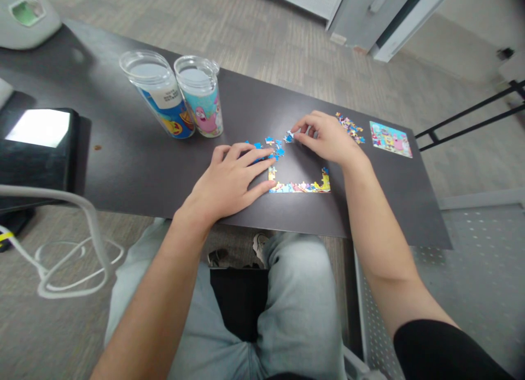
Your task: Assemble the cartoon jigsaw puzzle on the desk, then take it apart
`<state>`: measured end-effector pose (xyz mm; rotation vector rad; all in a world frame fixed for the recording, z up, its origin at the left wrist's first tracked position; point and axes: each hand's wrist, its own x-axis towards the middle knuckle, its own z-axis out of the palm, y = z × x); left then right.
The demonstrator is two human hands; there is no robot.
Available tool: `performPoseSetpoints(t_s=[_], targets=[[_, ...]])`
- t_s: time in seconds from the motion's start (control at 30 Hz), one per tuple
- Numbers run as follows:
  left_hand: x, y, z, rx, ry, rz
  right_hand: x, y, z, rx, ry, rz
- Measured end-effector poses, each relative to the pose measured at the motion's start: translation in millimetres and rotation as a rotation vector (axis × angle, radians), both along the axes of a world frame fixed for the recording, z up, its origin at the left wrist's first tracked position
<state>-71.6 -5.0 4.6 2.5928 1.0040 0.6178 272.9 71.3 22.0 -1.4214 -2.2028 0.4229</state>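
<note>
My left hand [233, 177] lies flat with fingers spread, covering part of a group of blue puzzle pieces [279, 146]. Its fingertips reach the left side of a partly joined puzzle border [301, 188], which has a bottom row and two short upright sides. Above that border, my right hand [322, 136] pinches a small blue-and-white puzzle piece [289, 136] between thumb and forefinger, close to the tabletop. Beyond the right hand sits a pile of mixed-colour puzzle pieces [350, 127]. A printed picture card [391, 139] lies to the right of the pile.
Two clear-topped printed cups [158, 95] [200, 98] stand on the dark table [135, 167], left of the pieces. A black box-like device [39, 150] and a white cable [82, 199] are at the far left. A black metal rail [471, 117] runs past the table's right end.
</note>
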Motion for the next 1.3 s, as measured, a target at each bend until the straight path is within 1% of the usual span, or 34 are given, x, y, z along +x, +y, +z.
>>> performPoseSetpoints(t_s=[0.07,0.17,0.3,0.37,0.47,0.57,0.63,0.7,0.87,0.93,1.0,1.13,1.2,1.3], targets=[[0,1,-3.0,0.006,-0.013,0.048,3,0,3,0.001,-0.021,-0.019],[0,3,-7.3,0.029,-0.037,0.158,10,1,7,0.014,-0.038,-0.050],[0,3,-7.6,0.008,-0.023,0.210,15,2,10,0.036,-0.033,-0.114],[0,3,-6.9,-0.001,-0.030,0.239,10,0,9,0.013,-0.033,-0.083],[-1,3,-7.7,0.015,-0.079,0.296,-8,-5,6,-0.004,-0.045,0.000],[-2,4,-10.2,0.032,-0.115,0.331,-25,-10,3,-0.009,-0.069,0.046],[-2,4,-11.8,0.033,-0.123,0.342,-29,-12,2,-0.043,-0.081,0.082],[-3,4,-12.7,0.025,-0.119,0.350,-26,-11,1,-0.065,-0.085,0.092],[-2,4,-12.9,0.018,-0.095,0.384,-15,-9,2,-0.001,-0.105,0.042],[-2,4,-12.8,0.019,-0.075,0.385,-22,-11,2,0.030,-0.118,0.058],[-2,3,-13.4,0.024,-0.055,0.370,-36,-13,0,0.033,-0.135,0.100],[-3,3,-16.2,0.063,-0.060,0.347,-63,-16,-6,-0.022,-0.194,0.169],[-3,2,-16.4,0.067,-0.056,0.346,-68,-15,-7,-0.032,-0.204,0.173],[0,0,-12.4,0.054,-0.022,0.312,-65,-14,-6,-0.027,-0.204,0.142]])
